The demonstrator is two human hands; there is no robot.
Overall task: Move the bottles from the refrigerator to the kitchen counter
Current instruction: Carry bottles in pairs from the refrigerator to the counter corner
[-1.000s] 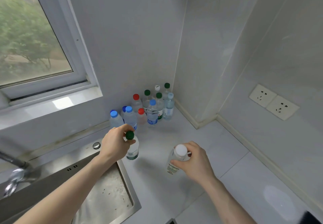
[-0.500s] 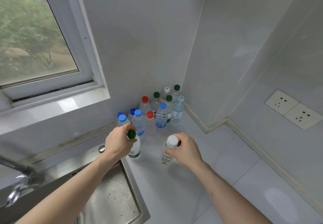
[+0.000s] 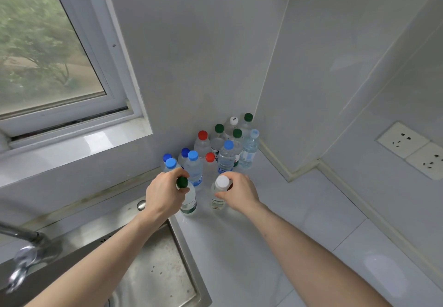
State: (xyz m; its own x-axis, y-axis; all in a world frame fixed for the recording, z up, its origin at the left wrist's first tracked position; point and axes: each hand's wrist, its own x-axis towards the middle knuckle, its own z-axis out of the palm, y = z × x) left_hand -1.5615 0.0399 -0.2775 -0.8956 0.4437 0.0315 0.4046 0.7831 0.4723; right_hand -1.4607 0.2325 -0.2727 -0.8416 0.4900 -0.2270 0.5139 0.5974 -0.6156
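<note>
A: Starting at the left edge, what's there?

B: A metal tap (image 3: pixel 26 256) over a steel sink (image 3: pixel 153 275), and above them a window (image 3: pixel 48 50) with green trees outside.

A: And the left hand (image 3: pixel 164 193)?

B: Its fingers are curled round the neck of a clear bottle with a dark green cap (image 3: pixel 185 195). The bottle stands upright on the counter (image 3: pixel 275 235), just past the sink's corner.

A: What about the right hand (image 3: pixel 239 193)?

B: It grips a second clear bottle, this one with a white cap (image 3: pixel 219 194), thumb at the near side and fingers wrapped round the far side below the cap. That bottle is upright too, and its base looks to be on the counter, though I can't tell for sure. The two held bottles stand near each other, not touching.

A: What lies behind the hands?

B: A crowd of bottles (image 3: pixel 215 146) packed into the corner where the walls meet, with blue, red, green and white caps. The nearest blue-capped ones stand just beyond the left hand's knuckles, and a red-capped one is between the two hands, further back.

A: Anything on the right?

B: Two white wall sockets (image 3: pixel 412 148) side by side on the right-hand wall, well apart from the bottles.
</note>
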